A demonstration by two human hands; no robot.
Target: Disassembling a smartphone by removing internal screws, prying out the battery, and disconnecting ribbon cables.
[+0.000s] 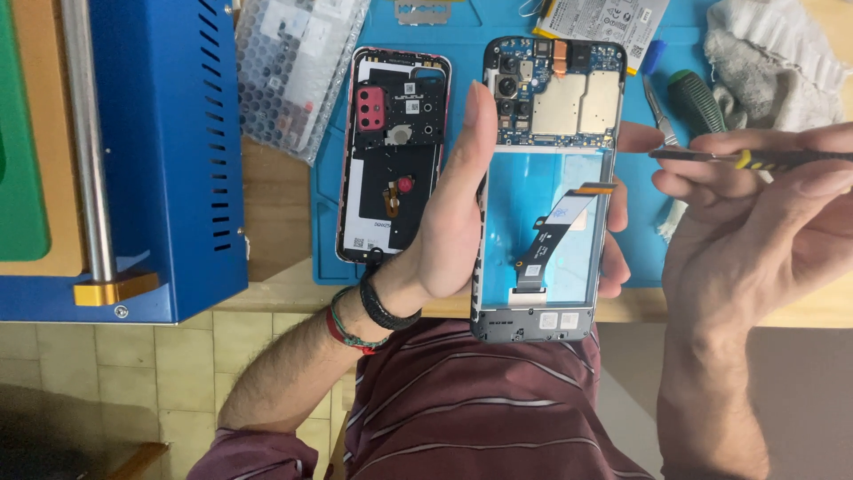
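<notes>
Head view: 2 hands are working over an opened smartphone above a blue repair mat.

The left hand (462, 213) is clamping the opened smartphone (546, 191) by its long edges, thumb along the left edge and fingertips (613, 267) wrapping round the right, holding it upright above the bench (275, 213) edge; its circuit board (555, 89) is showing at the top and an orange-tipped flex cable (551, 236) is lying across the empty middle bay. The right hand (755, 222) is pinching a pair of tweezers (711, 156) with a yellow band, tips pointing at the phone's right edge, just beside it. On the blue repair mat (640, 249) a detached back cover (393, 156) with a pink camera block is lying just left of the phone. A battery (600, 22), a green-handled screwdriver (697, 100) and a white cloth (769, 62) are resting further back, and a blue metal machine (169, 151) is standing at the left.
</notes>
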